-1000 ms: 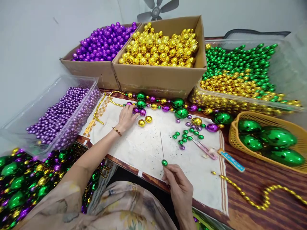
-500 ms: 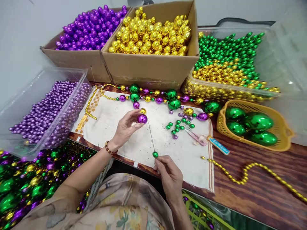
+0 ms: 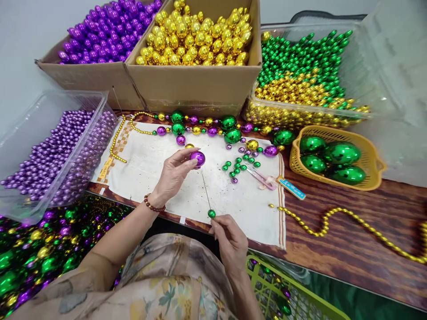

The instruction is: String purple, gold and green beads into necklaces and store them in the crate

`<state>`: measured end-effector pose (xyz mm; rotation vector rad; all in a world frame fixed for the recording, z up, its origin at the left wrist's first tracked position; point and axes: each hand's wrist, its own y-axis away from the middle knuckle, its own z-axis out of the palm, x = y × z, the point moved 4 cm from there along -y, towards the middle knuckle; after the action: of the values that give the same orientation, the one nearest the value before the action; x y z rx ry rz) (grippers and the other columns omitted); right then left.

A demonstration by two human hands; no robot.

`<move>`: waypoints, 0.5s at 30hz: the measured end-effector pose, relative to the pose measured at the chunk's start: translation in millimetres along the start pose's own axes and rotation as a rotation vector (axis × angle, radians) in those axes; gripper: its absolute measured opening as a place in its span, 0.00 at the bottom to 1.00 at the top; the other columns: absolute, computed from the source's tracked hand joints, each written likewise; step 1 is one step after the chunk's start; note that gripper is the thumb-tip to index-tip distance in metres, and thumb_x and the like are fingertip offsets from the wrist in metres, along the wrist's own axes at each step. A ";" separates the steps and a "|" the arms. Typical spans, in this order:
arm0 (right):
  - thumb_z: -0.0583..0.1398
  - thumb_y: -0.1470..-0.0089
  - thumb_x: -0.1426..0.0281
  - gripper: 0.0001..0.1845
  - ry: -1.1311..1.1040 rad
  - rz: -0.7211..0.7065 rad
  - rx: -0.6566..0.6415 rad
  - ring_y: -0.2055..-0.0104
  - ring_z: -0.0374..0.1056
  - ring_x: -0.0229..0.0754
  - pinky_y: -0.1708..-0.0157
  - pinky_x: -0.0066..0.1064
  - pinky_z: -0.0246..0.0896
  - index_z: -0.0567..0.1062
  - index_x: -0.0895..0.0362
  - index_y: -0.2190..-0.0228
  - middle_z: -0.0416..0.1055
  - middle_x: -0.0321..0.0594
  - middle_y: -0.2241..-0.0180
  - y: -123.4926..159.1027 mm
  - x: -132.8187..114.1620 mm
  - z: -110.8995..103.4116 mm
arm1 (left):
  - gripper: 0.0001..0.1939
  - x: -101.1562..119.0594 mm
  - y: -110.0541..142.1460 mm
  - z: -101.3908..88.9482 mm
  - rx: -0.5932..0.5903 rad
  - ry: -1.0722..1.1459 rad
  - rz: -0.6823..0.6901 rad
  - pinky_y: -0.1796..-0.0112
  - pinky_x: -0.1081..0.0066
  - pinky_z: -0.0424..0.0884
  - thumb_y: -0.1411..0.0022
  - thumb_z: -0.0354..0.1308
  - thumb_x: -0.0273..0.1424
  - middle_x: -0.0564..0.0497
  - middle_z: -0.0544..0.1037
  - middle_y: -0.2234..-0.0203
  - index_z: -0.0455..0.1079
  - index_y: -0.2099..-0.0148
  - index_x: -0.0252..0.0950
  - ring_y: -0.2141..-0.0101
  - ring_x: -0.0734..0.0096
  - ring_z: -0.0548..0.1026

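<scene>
My left hand [image 3: 178, 171] pinches a shiny purple bead [image 3: 198, 159] between thumb and fingertips above the white cloth [image 3: 160, 178]. My right hand [image 3: 230, 240] is closed on the lower end of a thin needle [image 3: 206, 191], and a small green bead [image 3: 211, 214] sits on the needle just above those fingertips. The needle slants up toward the purple bead, its tip a little below it. Behind my left fingers a gold bead [image 3: 189, 146] is partly hidden. A strand of purple, green and gold beads [image 3: 212, 131] lies along the cloth's far edge.
Cardboard boxes of purple [image 3: 100, 35] and gold beads [image 3: 196, 40] stand at the back. Clear bins flank them. Loose green beads [image 3: 237, 165] and pink snips [image 3: 263, 179] lie on the cloth's right. A yellow basket [image 3: 370, 178] holds large green beads; a gold chain [image 3: 310, 231] lies nearby.
The view has shifted, so the table things appear further left and mostly higher. My left hand has turned the purple bead slightly; it now partly covers the gold bead behind. Both grips are kept.
</scene>
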<state>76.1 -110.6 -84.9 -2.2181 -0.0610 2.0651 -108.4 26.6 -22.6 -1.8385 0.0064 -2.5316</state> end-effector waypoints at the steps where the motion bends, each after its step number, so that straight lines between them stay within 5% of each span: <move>1: 0.61 0.36 0.72 0.06 -0.003 0.002 0.005 0.73 0.68 0.37 0.72 0.30 0.62 0.78 0.54 0.66 0.70 0.35 0.74 -0.3 0.0 0.4 | 0.14 -0.8 -0.7 1.6 -0.011 0.029 -0.029 0.59 0.68 0.77 0.43 0.71 0.36 0.50 0.81 0.59 0.81 0.53 0.46 0.62 0.72 0.78; 15: 0.60 0.36 0.70 0.07 -0.017 0.037 0.023 0.74 0.66 0.36 0.74 0.29 0.60 0.78 0.54 0.67 0.69 0.34 0.74 -1.0 2.8 1.9 | 0.14 -5.3 1.3 8.2 -0.075 0.218 -0.191 0.55 0.66 0.77 0.43 0.71 0.35 0.51 0.82 0.58 0.80 0.53 0.44 0.60 0.71 0.80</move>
<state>74.5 -109.2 -87.7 -2.2051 0.0028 2.0921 -99.0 25.4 -25.1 -1.6495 -0.0773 -2.8891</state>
